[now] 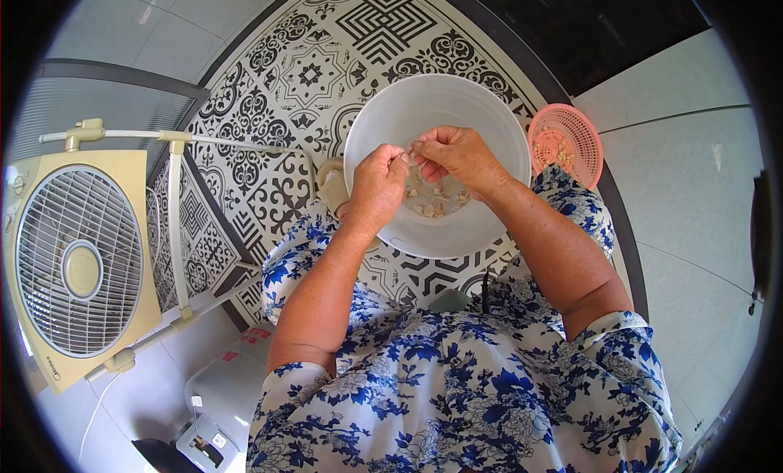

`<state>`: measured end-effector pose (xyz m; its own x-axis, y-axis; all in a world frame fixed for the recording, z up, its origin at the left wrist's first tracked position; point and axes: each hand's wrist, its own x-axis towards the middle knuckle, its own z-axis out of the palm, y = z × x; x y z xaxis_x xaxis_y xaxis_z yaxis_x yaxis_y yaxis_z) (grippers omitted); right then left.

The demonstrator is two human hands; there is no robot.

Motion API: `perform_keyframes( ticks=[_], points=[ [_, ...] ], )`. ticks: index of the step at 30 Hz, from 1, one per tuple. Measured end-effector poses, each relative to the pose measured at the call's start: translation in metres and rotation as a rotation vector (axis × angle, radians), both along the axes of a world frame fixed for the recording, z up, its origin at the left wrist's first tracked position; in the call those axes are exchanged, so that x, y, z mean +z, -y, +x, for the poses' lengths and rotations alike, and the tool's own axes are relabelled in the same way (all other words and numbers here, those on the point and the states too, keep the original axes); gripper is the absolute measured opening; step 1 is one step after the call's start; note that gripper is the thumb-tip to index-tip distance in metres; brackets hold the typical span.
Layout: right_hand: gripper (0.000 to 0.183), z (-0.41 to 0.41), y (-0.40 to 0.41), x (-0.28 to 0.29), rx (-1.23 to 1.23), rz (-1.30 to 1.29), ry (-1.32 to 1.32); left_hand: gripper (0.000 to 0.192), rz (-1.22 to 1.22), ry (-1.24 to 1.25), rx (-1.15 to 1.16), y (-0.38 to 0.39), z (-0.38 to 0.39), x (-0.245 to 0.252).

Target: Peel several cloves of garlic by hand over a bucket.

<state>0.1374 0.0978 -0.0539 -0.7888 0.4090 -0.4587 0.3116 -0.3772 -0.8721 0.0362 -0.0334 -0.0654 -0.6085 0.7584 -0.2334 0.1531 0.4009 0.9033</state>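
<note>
Over a deep white plastic basin, my left hand and my right hand meet fingertip to fingertip. Between them they pinch a small pale piece, mostly covered by the fingers; I cannot tell exactly what it is. Pale and brownish scraps lie scattered over the bottom of the basin, partly hidden by my hands. Right of the basin, a pink plastic colander holds several small pale pieces.
A cream Midea fan on a tubular stand occupies the left side. Some cream-coloured object sits against the basin's left edge. Lower left is a grey container with red markings. Black-and-white patterned tiles cover the floor; pale panels stand at right.
</note>
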Motion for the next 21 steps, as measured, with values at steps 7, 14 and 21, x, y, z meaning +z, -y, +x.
perform_keyframes(
  ticks=[7,14,21],
  points=[
    [0.016,0.000,0.000,-0.003,-0.025,-0.141,-0.017,0.010,0.067,-0.316,-0.045,-0.001,0.007,0.006],
    [0.012,-0.003,0.004,-0.008,-0.100,-0.275,-0.013,0.008,0.123,-0.550,-0.010,-0.003,0.015,0.001],
    [0.011,-0.005,0.008,-0.011,-0.126,-0.314,-0.017,0.007,0.129,-0.656,0.006,-0.005,0.015,0.000]
  ],
)
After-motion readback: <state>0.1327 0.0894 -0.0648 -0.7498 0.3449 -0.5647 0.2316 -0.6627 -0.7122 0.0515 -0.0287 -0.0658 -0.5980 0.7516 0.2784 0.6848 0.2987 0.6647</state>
